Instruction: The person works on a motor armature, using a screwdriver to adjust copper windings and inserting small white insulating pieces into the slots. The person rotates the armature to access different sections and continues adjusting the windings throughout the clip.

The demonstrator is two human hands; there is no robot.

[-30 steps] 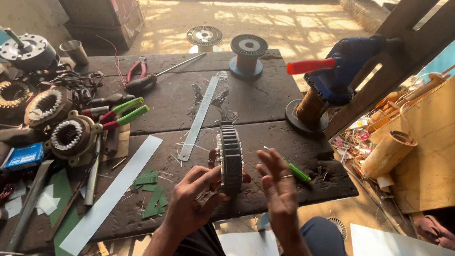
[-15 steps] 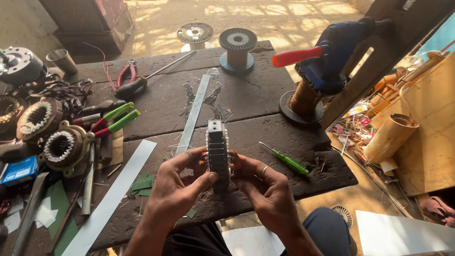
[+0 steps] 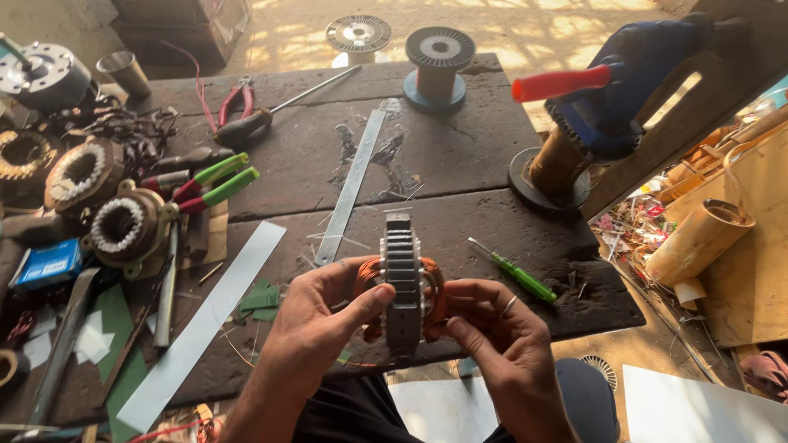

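Both hands hold a motor stator [image 3: 402, 283] edge-on above the near edge of the dark wooden worktop [image 3: 460, 156] — a grey stack of ribbed steel laminations with orange copper windings bulging out on either side. The left hand [image 3: 316, 324] cups the stator from 9 o'clock, its thumb pressed across the face of the laminations and its fingers curled behind the winding. The right hand [image 3: 497, 332] grips it from 3 o'clock, fingers bent around the orange coil, a ring on one finger. At 2 o'clock from the stator, just beside the right hand, a green-handled screwdriver [image 3: 513, 271] lies on the worktop. At 12 o'clock a long metal ruler [image 3: 351, 187] runs away from the hands, and further off stands a spool of wire [image 3: 439, 61]. At 10 o'clock lie green-handled pliers [image 3: 215, 182], and beyond them at 9 o'clock sit two wound stators [image 3: 103, 201] among other motor parts. A pale flat strip [image 3: 205, 320] slants across the worktop at 8 o'clock — small green scraps lie beside it. At 1 o'clock a blue tool with a red handle [image 3: 603, 86] stands upright.
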